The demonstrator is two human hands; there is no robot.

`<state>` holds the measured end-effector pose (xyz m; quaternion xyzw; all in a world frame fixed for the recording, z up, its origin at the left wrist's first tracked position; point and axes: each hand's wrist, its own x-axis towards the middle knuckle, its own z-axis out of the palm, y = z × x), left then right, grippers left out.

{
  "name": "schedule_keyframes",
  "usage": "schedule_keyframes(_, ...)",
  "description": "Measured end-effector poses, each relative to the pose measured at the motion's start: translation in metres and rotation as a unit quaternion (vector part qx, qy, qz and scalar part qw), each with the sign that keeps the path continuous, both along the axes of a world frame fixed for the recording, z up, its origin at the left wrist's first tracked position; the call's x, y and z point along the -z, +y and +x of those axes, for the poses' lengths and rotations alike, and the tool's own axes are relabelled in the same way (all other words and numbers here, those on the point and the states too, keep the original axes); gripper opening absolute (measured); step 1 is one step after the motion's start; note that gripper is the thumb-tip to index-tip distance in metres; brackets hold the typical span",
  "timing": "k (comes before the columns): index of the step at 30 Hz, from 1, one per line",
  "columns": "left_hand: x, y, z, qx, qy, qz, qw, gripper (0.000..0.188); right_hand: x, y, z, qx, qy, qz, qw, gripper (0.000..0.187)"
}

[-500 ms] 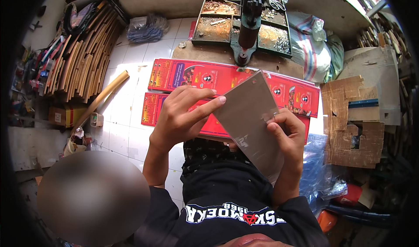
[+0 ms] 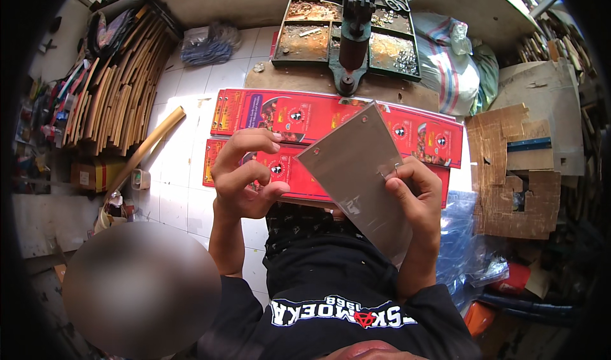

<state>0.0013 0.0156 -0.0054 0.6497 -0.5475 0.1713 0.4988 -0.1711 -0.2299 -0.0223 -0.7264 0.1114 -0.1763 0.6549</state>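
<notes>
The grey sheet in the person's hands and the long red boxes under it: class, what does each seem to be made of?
Grey sheet: probably thin metal or stiff silvery card; smooth dull sheen, flat, punched holes near its edges. It is pinched by the right hand, with the left hand at its corner.
Red boxes: likely glossy printed cardboard; sharp folded edges and colour print.

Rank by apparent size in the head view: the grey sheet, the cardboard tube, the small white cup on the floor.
1. Grey sheet, held in the right hand; it is nearest the camera, so its lead may be exaggerated.
2. Cardboard tube, long but thin.
3. White cup, clearly smallest.
</notes>
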Motion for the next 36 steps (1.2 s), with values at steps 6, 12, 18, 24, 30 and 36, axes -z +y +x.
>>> schedule_keyframes(6,0.008,0.002,0.004,-0.065,0.161,-0.041,0.984,0.034,-0.001,0.001,0.001,-0.013,-0.004,0.009,1.0,0.011)
schedule_keyframes(12,0.007,-0.005,-0.001,0.003,0.136,0.062,0.989,0.029,0.007,0.001,0.011,-0.154,0.009,0.085,0.984,0.013)
schedule_keyframes(18,0.012,-0.006,0.0,0.153,0.127,0.021,0.98,0.033,0.021,0.018,0.015,-0.338,0.107,0.375,0.856,0.018)
schedule_keyframes(24,0.015,0.01,0.004,0.264,0.316,0.031,0.911,0.011,0.056,0.053,0.01,-0.376,0.12,0.512,0.763,0.02)
schedule_keyframes(30,0.039,0.048,-0.005,0.128,0.447,0.015,0.885,0.016,0.06,0.027,0.015,-0.271,0.197,0.406,0.851,0.016)
schedule_keyframes(36,0.058,0.077,-0.004,0.013,0.498,-0.093,0.862,0.029,0.031,-0.042,-0.005,-0.235,0.2,0.239,0.92,0.012)
